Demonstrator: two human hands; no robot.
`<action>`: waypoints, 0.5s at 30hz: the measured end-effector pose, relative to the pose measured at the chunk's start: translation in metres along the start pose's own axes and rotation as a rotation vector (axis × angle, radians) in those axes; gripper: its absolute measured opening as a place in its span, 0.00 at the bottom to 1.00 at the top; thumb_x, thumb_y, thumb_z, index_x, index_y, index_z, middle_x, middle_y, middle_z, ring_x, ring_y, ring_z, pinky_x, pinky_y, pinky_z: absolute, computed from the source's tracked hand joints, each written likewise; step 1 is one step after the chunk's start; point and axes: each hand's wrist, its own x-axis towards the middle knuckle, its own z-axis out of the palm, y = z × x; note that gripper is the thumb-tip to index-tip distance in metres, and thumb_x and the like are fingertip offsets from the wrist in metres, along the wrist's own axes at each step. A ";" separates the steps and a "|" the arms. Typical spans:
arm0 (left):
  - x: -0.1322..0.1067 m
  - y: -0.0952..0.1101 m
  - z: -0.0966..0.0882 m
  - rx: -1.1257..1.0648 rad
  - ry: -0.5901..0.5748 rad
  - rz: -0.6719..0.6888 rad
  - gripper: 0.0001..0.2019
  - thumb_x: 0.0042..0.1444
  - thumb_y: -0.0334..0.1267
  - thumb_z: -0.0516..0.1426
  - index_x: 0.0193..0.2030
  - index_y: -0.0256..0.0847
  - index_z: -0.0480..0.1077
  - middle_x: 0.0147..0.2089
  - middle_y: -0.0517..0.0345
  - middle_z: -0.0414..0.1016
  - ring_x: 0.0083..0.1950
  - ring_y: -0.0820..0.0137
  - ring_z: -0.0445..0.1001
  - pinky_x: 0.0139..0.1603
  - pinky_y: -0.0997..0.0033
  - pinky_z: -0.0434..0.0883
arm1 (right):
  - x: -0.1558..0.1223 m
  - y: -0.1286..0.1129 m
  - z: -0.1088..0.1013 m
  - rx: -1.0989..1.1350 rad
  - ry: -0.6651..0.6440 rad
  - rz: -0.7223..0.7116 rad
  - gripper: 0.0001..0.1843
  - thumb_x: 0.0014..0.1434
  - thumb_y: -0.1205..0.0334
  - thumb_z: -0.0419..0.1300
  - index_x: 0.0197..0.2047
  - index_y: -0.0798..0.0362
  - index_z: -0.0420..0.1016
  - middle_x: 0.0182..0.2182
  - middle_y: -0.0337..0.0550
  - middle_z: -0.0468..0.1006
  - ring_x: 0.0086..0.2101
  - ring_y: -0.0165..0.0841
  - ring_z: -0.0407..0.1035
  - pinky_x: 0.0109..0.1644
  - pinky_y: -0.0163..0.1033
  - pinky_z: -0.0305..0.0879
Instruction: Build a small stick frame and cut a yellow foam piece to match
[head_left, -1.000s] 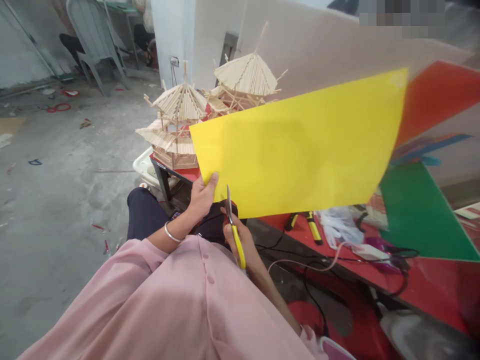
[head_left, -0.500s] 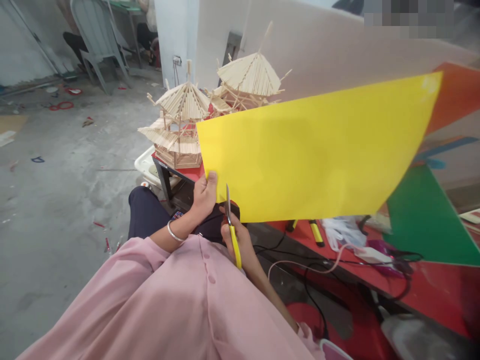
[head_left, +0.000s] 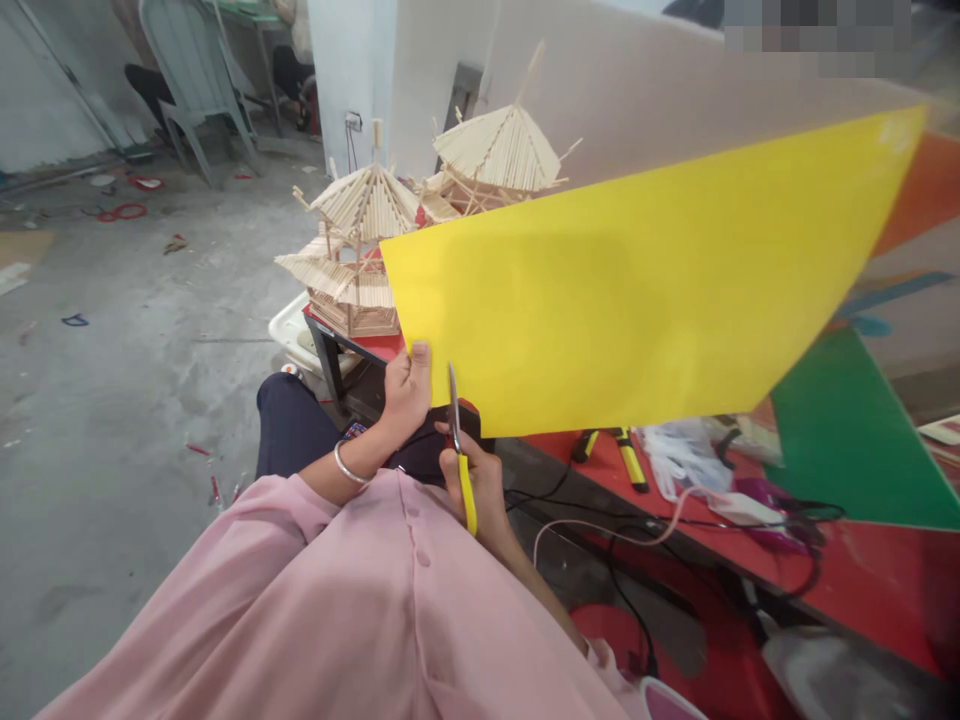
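My left hand (head_left: 405, 392) pinches the lower left corner of a large yellow sheet (head_left: 637, 300) and holds it up in front of me. My right hand (head_left: 474, 478) grips yellow-handled scissors (head_left: 459, 440). Their blades point up at the sheet's bottom edge, just right of my left thumb. A silver bangle sits on my left wrist. Pink sleeves cover both my arms.
Two stick-built model pavilions (head_left: 360, 250) stand on the red table (head_left: 847, 570) behind the sheet. Yellow-handled tools (head_left: 626, 455), plastic and black cables lie on the table. A green sheet (head_left: 840, 430) lies at the right. A grey chair (head_left: 187, 80) stands far left on the littered floor.
The yellow sheet's far right corner has swung up and to the right. The scissors have crept slightly upward at its bottom edge. My left hand keeps its hold.
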 end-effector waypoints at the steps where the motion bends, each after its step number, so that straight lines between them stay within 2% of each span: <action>1: 0.000 0.001 0.000 0.001 -0.006 -0.007 0.33 0.52 0.72 0.53 0.22 0.41 0.58 0.19 0.65 0.57 0.21 0.79 0.55 0.19 0.75 0.53 | 0.000 0.001 0.000 -0.002 0.006 -0.006 0.34 0.63 0.38 0.53 0.55 0.60 0.78 0.18 0.35 0.61 0.21 0.29 0.59 0.24 0.33 0.60; 6: -0.004 0.006 0.000 -0.008 -0.058 -0.051 0.33 0.49 0.74 0.54 0.21 0.42 0.57 0.18 0.66 0.55 0.19 0.79 0.53 0.17 0.75 0.50 | 0.003 -0.002 -0.004 0.012 -0.028 -0.040 0.35 0.63 0.36 0.53 0.59 0.55 0.75 0.27 0.41 0.72 0.28 0.33 0.70 0.31 0.35 0.70; 9: -0.006 0.009 0.000 -0.001 -0.091 -0.059 0.33 0.48 0.74 0.55 0.21 0.42 0.56 0.17 0.66 0.55 0.19 0.79 0.53 0.17 0.75 0.49 | 0.005 -0.007 -0.007 0.039 -0.024 -0.046 0.34 0.63 0.35 0.53 0.58 0.54 0.75 0.29 0.42 0.73 0.33 0.35 0.73 0.36 0.37 0.74; 12: -0.007 0.011 -0.001 0.005 -0.107 -0.054 0.34 0.48 0.74 0.55 0.21 0.42 0.56 0.17 0.66 0.54 0.19 0.79 0.52 0.17 0.74 0.48 | 0.005 -0.008 -0.005 0.035 -0.009 -0.031 0.34 0.63 0.35 0.52 0.57 0.54 0.75 0.27 0.41 0.72 0.34 0.38 0.74 0.33 0.36 0.73; 15: -0.007 0.011 -0.004 0.001 -0.137 -0.053 0.33 0.48 0.73 0.55 0.21 0.41 0.58 0.18 0.66 0.56 0.19 0.78 0.53 0.18 0.74 0.50 | 0.001 -0.002 0.001 0.027 0.016 -0.031 0.33 0.63 0.35 0.52 0.54 0.55 0.77 0.22 0.40 0.70 0.29 0.37 0.73 0.27 0.34 0.69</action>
